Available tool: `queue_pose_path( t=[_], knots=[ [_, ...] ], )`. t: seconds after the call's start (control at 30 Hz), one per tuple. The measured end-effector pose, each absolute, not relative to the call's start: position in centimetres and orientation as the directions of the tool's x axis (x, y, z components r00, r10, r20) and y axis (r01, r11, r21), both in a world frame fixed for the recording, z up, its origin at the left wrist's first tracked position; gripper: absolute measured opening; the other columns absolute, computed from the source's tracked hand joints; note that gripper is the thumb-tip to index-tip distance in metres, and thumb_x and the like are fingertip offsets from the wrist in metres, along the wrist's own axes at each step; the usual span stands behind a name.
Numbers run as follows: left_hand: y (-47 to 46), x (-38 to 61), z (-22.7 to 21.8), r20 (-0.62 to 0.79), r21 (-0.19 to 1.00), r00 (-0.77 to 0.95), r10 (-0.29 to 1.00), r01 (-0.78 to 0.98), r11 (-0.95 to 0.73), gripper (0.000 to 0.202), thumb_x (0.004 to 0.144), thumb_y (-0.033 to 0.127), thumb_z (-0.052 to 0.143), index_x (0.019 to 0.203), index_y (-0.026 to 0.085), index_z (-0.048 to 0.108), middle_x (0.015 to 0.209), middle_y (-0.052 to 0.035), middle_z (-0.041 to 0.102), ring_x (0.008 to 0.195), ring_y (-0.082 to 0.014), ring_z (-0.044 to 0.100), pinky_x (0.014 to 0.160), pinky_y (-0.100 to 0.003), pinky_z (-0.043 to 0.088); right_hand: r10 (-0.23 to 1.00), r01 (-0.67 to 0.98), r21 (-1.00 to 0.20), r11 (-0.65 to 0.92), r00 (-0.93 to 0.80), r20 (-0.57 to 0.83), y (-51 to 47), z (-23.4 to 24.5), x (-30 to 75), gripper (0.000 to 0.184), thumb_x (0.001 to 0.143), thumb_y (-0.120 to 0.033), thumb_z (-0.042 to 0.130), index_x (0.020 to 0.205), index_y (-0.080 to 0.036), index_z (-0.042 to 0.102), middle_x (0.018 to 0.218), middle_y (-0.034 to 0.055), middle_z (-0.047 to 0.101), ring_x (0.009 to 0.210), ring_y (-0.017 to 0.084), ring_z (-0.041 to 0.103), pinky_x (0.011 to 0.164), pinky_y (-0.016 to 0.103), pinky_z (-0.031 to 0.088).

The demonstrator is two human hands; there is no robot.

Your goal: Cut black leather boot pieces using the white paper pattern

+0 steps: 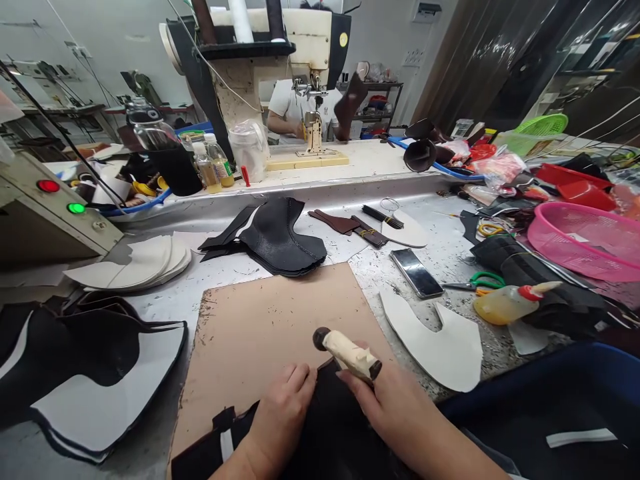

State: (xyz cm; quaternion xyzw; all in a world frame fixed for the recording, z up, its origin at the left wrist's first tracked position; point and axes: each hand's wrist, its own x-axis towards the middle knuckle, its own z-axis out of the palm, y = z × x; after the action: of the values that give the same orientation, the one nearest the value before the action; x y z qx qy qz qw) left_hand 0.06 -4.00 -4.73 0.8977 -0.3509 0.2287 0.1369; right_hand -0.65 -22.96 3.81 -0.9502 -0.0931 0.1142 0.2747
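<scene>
While my left hand (285,407) rests on the black piece (333,417) over the tan board (280,320), pinching or not I can't tell, my right hand (395,403) grips a hammer-like tool (350,353). Probably I'm flattening its edge; the next tap needs steady left fingers. A black stack (280,243) lies beyond the board.

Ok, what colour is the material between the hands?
The material is black, seen in the head view.

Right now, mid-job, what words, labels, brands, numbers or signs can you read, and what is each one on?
"NY": small, on the white shirt of the person behind the sewing machine.
Label on the small bottle: too small and blurred to read.
Round yellow sticker on the sewing machine: too small to read.
I can make out no other text.
</scene>
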Motion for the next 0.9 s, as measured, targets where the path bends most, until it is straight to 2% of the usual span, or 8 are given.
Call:
queue_pose_path(
  t=[0.17, 0.3, 0.47, 0.53, 0.6, 0.7, 0.77, 0.9],
  knots=[
    [-3.9, 0.1, -4.7, 0.507, 0.097, 0.649, -0.567, -0.697, -0.711, 0.027, 0.089, 0.006, 0.035, 0.106, 0.009, 0.056, 0.084, -0.008, 0.062, 0.072, -0.0172, 0.057, 0.066, -0.03, 0.056, 0.286, 0.12, -0.5, -0.858, 0.92, -0.269, -22.8, 3.9, 0.1, 0.02, 0.09, -0.028, 0.047, 0.106, -0.019, 0.055, 0.085, 0.0067, 0.068, 0.079, 0.023, 0.064, 0.063, 0.027, 0.035],
    [-3.9, 0.0, -5.1, 0.502, 0.124, 0.661, -0.558, -0.693, -0.71, 0.024, 0.09, 0.008, 0.038, 0.106, 0.01, 0.056, 0.086, -0.0079, 0.062, 0.073, -0.0171, 0.056, 0.067, -0.03, 0.054, 0.265, 0.136, -0.54, -0.831, 0.949, -0.168, -22.8, 4.1, -0.2, 0.024, 0.093, -0.034, 0.04, 0.105, -0.019, 0.054, 0.081, 0.0065, 0.067, 0.077, 0.024, 0.063, 0.062, 0.029, 0.035],
    [-4.0, -0.1, -5.4, 0.546, 0.147, 0.672, -0.501, -0.665, -0.732, 0.024, 0.091, 0.009, 0.037, 0.104, 0.013, 0.057, 0.084, -0.0069, 0.063, 0.075, -0.0172, 0.057, 0.067, -0.03, 0.053, 0.267, 0.118, -0.496, -0.86, 0.933, -0.24, -22.8, 3.1, -1.2, 0.015, 0.09, -0.025, 0.047, 0.102, -0.02, 0.054, 0.085, 0.0062, 0.068, 0.078, 0.024, 0.064, 0.061, 0.028, 0.034],
    [-4.0, 0.0, -5.4, 0.553, 0.165, 0.685, -0.475, -0.649, -0.743, 0.022, 0.092, 0.011, 0.038, 0.101, 0.015, 0.058, 0.083, -0.0056, 0.062, 0.073, -0.017, 0.057, 0.067, -0.031, 0.052, 0.275, 0.136, -0.517, -0.845, 0.94, -0.202, -22.7, 2.9, -1.4, 0.014, 0.091, -0.027, 0.045, 0.1, -0.021, 0.054, 0.086, 0.0058, 0.068, 0.081, 0.024, 0.064, 0.062, 0.028, 0.034],
    [-4.0, 0.0, -5.2, 0.532, 0.214, 0.721, -0.443, -0.621, -0.754, 0.019, 0.092, 0.015, 0.041, 0.095, 0.017, 0.059, 0.079, -0.0044, 0.062, 0.072, -0.0175, 0.056, 0.067, -0.033, 0.052, 0.261, 0.13, -0.538, -0.833, 0.95, -0.174, -22.5, 2.6, -1.6, 0.016, 0.093, -0.028, 0.042, 0.103, -0.021, 0.052, 0.088, 0.0061, 0.068, 0.082, 0.024, 0.064, 0.062, 0.028, 0.034],
    [-3.6, -0.1, -4.9, 0.458, 0.363, 0.812, -0.363, -0.544, -0.757, 0.012, 0.09, 0.019, 0.047, 0.088, 0.019, 0.059, 0.075, -0.0021, 0.06, 0.071, -0.0176, 0.055, 0.065, -0.032, 0.052, 0.257, 0.099, -0.523, -0.846, 0.936, -0.24, -22.3, 1.8, -1.6, 0.019, 0.093, -0.024, 0.041, 0.109, -0.02, 0.05, 0.085, 0.0059, 0.068, 0.08, 0.024, 0.065, 0.06, 0.027, 0.033],
    [-3.3, -0.2, -4.7, 0.435, 0.42, 0.822, -0.369, -0.547, -0.724, 0.011, 0.09, 0.019, 0.048, 0.089, 0.019, 0.059, 0.078, -0.002, 0.061, 0.073, -0.0169, 0.056, 0.065, -0.029, 0.052, 0.268, 0.103, -0.504, -0.858, 0.926, -0.268, -22.3, 1.4, -1.6, 0.02, 0.092, -0.022, 0.041, 0.111, -0.019, 0.05, 0.084, 0.0055, 0.068, 0.078, 0.023, 0.065, 0.059, 0.027, 0.032],
    [-2.9, -0.6, -4.8, 0.476, 0.308, 0.722, -0.502, -0.672, -0.674, 0.019, 0.092, 0.013, 0.039, 0.091, 0.016, 0.058, 0.081, -0.0047, 0.061, 0.072, -0.0167, 0.055, 0.065, -0.028, 0.052, 0.315, 0.156, -0.527, -0.835, 0.921, -0.227, -22.5, 1.9, -1.5, 0.017, 0.09, -0.022, 0.046, 0.105, -0.02, 0.052, 0.084, 0.0044, 0.067, 0.077, 0.022, 0.064, 0.06, 0.026, 0.033]
  ],
)
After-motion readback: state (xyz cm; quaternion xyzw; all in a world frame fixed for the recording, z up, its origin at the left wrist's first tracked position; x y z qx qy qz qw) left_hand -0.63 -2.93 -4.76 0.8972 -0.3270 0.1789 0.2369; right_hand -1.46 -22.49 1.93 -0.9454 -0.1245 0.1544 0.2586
